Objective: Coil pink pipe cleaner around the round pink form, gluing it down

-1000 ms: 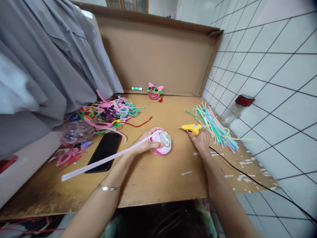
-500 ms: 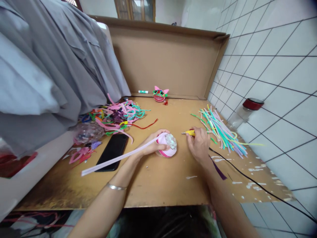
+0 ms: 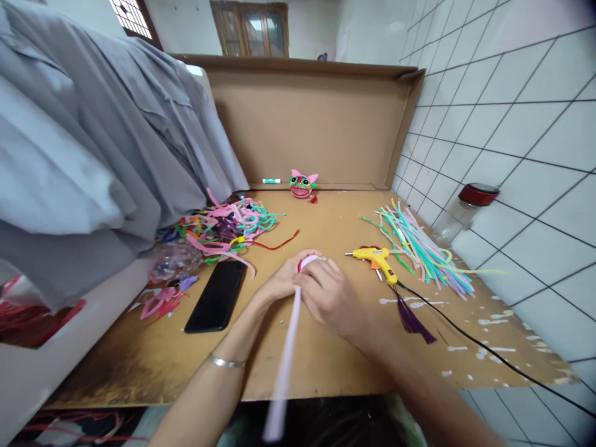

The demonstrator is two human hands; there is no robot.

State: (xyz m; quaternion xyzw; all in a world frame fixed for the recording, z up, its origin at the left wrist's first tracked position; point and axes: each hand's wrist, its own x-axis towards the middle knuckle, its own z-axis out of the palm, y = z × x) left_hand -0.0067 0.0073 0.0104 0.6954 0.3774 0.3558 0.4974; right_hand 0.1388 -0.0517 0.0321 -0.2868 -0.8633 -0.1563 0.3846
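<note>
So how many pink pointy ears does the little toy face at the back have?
2. One pink, pointed ear is at the upper left of the red-and-green toy face, the other ear at its upper right in the picture.

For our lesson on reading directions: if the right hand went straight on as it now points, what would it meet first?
Most likely the round pink piece in the left hand, which the right hand partly covers. Whether they touch is unclear, as depth is hard to judge.

Left hand (image 3: 282,277) and right hand (image 3: 326,292) meet in front, fingers bent, both forearms angled inward over the counter (image 3: 270,372).
</note>
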